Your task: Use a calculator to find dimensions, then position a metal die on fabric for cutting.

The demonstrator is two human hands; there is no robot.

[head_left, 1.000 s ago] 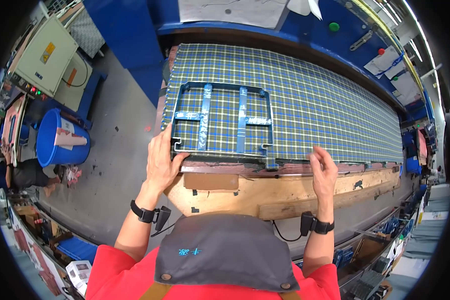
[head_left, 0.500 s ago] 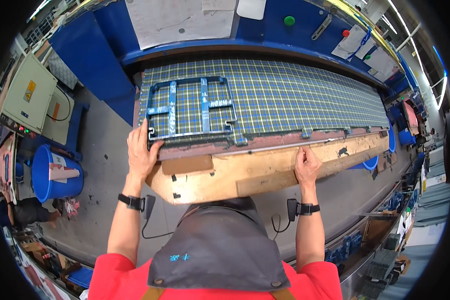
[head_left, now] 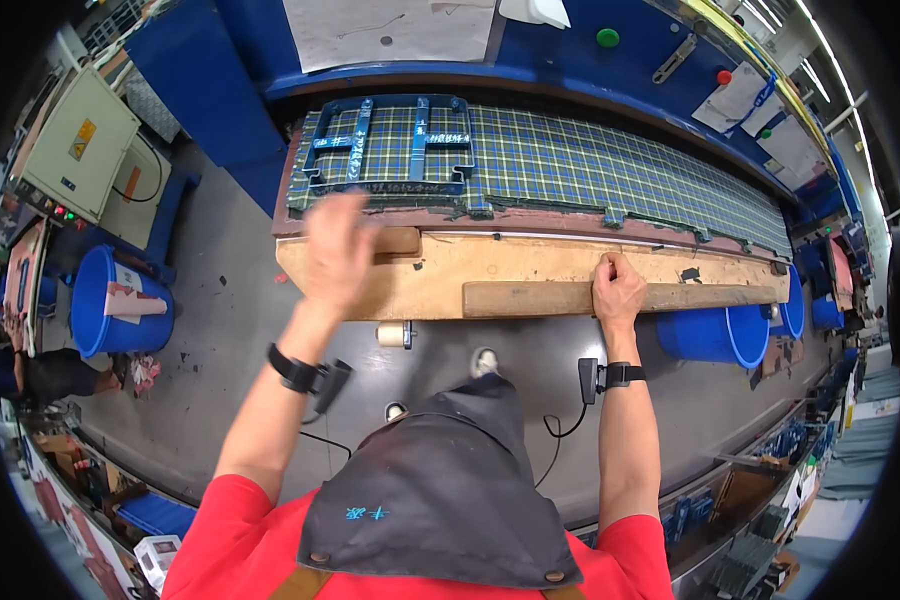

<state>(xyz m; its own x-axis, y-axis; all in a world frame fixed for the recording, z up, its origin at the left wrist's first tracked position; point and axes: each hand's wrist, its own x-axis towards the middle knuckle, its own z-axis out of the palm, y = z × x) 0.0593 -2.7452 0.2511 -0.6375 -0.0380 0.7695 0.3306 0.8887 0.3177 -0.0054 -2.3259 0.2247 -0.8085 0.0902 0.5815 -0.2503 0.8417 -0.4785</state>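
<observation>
A blue cutting die (head_left: 390, 188), a frame with crossbars, lies on the left part of a plaid fabric sheet (head_left: 610, 165) whose front edge is ragged. My left hand (head_left: 338, 255), smeared by motion, is just in front of the die, over the left end of the wooden ledge (head_left: 540, 262); its fingers cannot be made out. My right hand (head_left: 618, 288) rests at the wooden bar (head_left: 530, 299) along the ledge's front, its fingers curled and pressed together. What they hold, if anything, is hidden. The fabric lies on a reddish-brown pad (head_left: 390, 216).
A blue machine body (head_left: 570, 60) rises behind the fabric. Blue bins stand at the left (head_left: 95, 310) and under the ledge at the right (head_left: 710, 338). A pale control cabinet (head_left: 80, 160) is far left. Another person (head_left: 45, 370) is at the left edge.
My left hand has left the die's near left corner and moved right, in front of it. My right hand stays at the ledge. The view has shifted, showing my feet and more floor.
</observation>
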